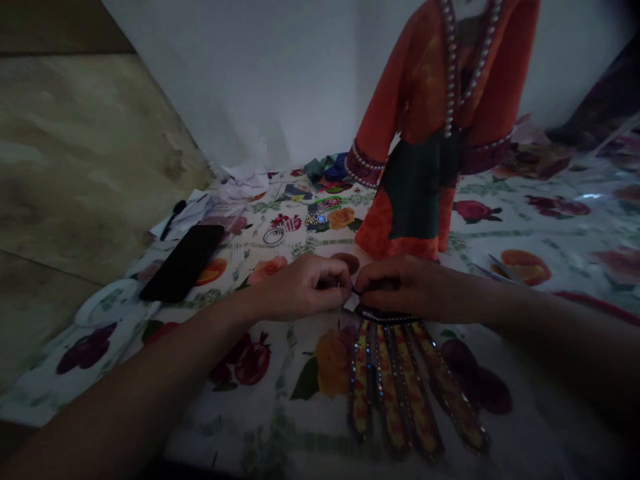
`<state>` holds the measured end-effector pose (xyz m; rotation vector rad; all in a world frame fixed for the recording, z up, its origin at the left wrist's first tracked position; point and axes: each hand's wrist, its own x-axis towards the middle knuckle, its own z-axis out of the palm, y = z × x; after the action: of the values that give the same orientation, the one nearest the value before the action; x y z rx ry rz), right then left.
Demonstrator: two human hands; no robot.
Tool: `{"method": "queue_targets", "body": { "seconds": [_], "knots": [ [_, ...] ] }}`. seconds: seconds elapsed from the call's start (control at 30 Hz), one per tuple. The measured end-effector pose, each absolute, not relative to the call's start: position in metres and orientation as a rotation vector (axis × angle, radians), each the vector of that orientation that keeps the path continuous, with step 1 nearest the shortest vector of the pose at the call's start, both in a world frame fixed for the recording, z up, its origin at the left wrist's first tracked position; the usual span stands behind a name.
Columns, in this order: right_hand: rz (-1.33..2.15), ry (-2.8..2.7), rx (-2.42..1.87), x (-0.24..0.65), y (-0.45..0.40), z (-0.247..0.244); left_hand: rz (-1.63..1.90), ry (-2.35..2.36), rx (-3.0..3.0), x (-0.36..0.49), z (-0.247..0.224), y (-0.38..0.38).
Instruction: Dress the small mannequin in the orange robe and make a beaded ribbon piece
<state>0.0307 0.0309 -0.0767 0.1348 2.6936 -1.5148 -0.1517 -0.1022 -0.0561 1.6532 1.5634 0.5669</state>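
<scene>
The person's left grip (300,290) and right grip (405,287) meet at the middle of the worktop (575,230), fingers drawn together and neither hand open. Both are clamped at the top end of a fringed panel (400,380), whose long strips, sewn with sequins and edged in yellow and dark cloth, fan out toward the person across the floral print. A beaded band (389,317) runs along the panel's upper edge, just below the right grip's fingers, and a small white scrap (351,302) pokes out between the two hands (the dim light and the fingers hide exactly what each one pinches). Just beyond the hands stands an orange-and-dark-green garment (415,140), upright and trimmed with rows of pearl beads at the neck and cuffs. To the left, a black smartphone (183,262) lies on the worktop beside a white plate (105,301), with a small ring (273,236) and crumpled paper (243,187) farther back. A heap of colourful fabric scraps (327,169) sits against the wall behind, and metal scissor blades (503,270) lie off to the right, near the right forearm.
</scene>
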Motion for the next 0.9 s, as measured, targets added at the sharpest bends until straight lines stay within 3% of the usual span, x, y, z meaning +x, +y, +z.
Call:
{"method": "queue_targets", "body": {
  "seconds": [0.33,0.53,0.9],
  "knots": [
    [-1.507,2.645,0.200,0.034,0.032,-0.075,0.774,1.657,1.320,-0.155,-0.062,-0.105],
    [-1.535,2.667,0.235,0.033,0.031,-0.075,0.724,1.553,1.170,-0.146,-0.064,-0.108],
    [-1.536,2.692,0.270,0.031,0.029,-0.080,0.620,1.651,1.468,-0.146,-0.070,-0.108]
  ]
}}
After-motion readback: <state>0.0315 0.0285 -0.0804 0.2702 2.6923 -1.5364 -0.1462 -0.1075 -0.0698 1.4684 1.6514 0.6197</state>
